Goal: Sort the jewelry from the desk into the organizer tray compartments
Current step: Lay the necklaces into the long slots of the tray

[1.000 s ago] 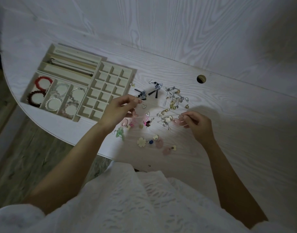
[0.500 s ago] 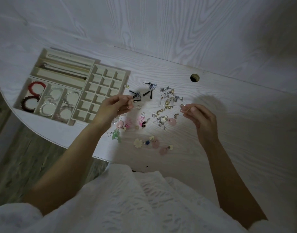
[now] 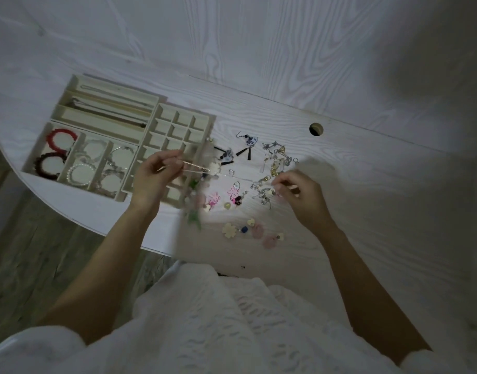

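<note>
A thin, shiny silver chain [image 3: 218, 175] stretches between both hands. The left hand [image 3: 156, 176] pinches one end above the cream organizer tray with small square compartments [image 3: 178, 122]. The right hand [image 3: 299, 193] pinches the other end over the pile of small, colourful earrings [image 3: 259, 184] on the white wooden desk [image 3: 366, 211].

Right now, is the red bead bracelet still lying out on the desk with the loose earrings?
No, the red bead bracelet sits in a compartment of the organizer tray, apart from the loose earrings on the desk.
</note>
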`<state>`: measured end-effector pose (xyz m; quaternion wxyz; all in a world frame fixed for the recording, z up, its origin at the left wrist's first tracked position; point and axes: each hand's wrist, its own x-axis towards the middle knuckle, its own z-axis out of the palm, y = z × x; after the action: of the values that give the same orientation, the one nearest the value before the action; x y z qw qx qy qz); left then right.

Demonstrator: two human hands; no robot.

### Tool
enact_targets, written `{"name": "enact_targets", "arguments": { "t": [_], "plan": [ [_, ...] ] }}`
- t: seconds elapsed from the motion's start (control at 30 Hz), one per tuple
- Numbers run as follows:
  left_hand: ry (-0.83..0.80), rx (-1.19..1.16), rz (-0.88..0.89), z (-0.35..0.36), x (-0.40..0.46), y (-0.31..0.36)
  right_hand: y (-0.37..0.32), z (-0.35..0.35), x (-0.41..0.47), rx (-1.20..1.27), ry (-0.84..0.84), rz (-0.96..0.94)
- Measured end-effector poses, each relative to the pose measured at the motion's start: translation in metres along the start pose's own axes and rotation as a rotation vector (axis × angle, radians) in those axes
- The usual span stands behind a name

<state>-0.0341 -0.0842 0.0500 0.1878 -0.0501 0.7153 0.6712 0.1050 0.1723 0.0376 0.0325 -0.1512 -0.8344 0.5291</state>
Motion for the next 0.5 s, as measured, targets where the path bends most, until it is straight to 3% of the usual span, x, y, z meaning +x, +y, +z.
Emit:
{"name": "enact_targets", "arguments": {
  "t": [0.1,0.17,0.3,0.5],
  "plan": [
    [0.095,-0.057,-0.019,-0.032,0.013,0.002,-0.023,0.024,0.012,0.198,-0.138,0.044],
    [0.136,-0.078,-0.030,-0.060,0.025,0.004,-0.039,0.049,0.027,0.283,-0.141,0.066],
    [0.152,-0.077,-0.046,-0.120,0.054,0.014,-0.067,0.104,0.068,0.388,-0.023,0.154],
    [0.127,0.049,-0.016,-0.190,0.120,0.030,-0.105,0.175,0.131,0.321,0.155,0.178]
  ]
}}
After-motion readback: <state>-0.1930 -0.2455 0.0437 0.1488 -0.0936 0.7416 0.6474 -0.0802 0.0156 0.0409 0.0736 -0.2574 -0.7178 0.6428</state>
